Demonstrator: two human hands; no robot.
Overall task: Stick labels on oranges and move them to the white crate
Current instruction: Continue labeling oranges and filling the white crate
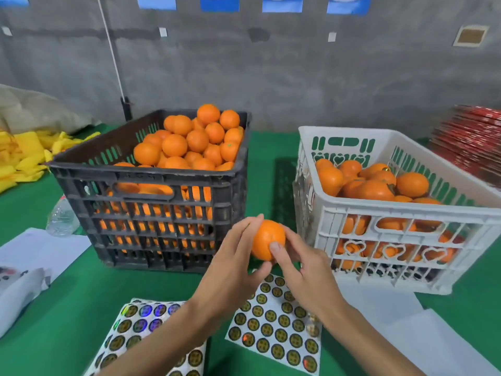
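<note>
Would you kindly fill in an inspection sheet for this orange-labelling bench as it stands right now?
Surface: green cloth-covered table.
Job's things: black plastic crate heaped with oranges; white plastic crate partly filled; single orange held above the sheet of round gold stickers; second holographic sticker sheet.
Clutter: clear plastic bottle, yellow foam sleeves, white paper sheets, red stacked cartons.
Hands: left hand grips the orange; right hand presses its thumb on it.
Cables: white cord along the wall.
Surroundings: grey concrete wall, blue posters.
</note>
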